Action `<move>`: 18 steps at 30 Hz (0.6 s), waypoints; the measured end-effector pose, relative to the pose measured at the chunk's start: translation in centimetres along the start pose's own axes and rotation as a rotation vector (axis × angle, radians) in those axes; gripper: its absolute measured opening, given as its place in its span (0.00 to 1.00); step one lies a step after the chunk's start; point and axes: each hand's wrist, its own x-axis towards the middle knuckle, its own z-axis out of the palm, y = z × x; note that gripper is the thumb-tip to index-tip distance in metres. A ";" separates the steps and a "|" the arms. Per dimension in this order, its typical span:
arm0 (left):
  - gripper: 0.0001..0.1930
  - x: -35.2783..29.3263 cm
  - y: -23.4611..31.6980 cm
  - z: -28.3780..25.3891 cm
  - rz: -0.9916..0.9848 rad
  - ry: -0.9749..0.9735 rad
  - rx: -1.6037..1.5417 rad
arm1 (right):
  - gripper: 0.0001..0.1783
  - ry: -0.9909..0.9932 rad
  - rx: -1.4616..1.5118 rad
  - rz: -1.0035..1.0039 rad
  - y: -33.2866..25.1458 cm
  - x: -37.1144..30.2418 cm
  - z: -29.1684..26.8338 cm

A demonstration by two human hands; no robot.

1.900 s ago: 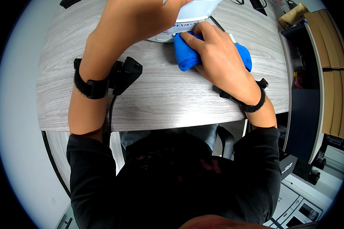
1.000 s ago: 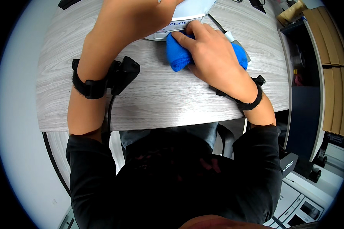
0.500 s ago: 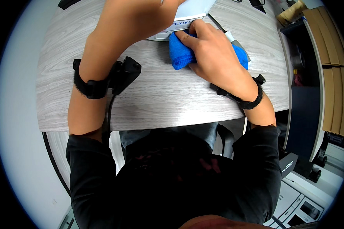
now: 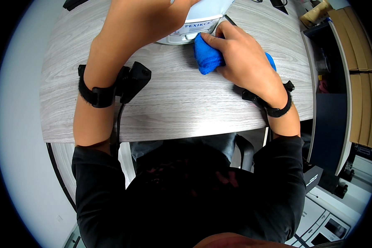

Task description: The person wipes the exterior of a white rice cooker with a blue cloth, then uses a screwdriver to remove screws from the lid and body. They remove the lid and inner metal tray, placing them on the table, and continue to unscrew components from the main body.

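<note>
At the top of the head view stands a white plastic appliance (image 4: 202, 27) with a rounded front and a printed band; its upper part is cut off. My right hand (image 4: 246, 62) is closed around a bunched blue cloth (image 4: 208, 56), at the right side of the appliance's front. More of the cloth sticks out beyond the far side of that hand. My left hand (image 4: 153, 16) reaches over the left of the appliance, covering part of it. Its fingers run past the upper edge of the picture, so their grip is hidden.
Both wrists wear black straps with small devices (image 4: 134, 82); a cable hangs from the left one. Beneath lies a pale wood-grain table (image 4: 173, 103). A dark cable (image 4: 231, 20) runs behind my right hand. Dark shelving (image 4: 328, 120) and brown cardboard boxes (image 4: 361, 107) stand at the right.
My right hand and the blue cloth have slid a little to the right, uncovering more of the appliance's lower front. My left hand has shifted slightly left.
</note>
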 end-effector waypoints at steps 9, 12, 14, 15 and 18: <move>0.20 0.0 -0.1 0.1 -0.028 -0.008 -0.050 | 0.28 0.038 -0.040 -0.004 -0.2 -0.3 0.0; 0.19 0.0 -0.5 0.2 -0.048 -0.021 -0.109 | 0.28 0.037 -0.093 0.001 -0.6 -0.3 0.0; 0.19 0.0 -0.6 0.2 -0.039 -0.020 -0.094 | 0.27 0.040 -0.096 -0.001 -0.5 -0.3 0.0; 0.19 0.0 -0.5 0.1 -0.033 -0.019 -0.080 | 0.27 0.041 -0.097 -0.004 -0.4 -0.3 0.1; 0.19 0.0 -0.3 -0.1 -0.023 -0.020 -0.024 | 0.27 0.016 -0.125 0.005 -0.5 -0.4 0.2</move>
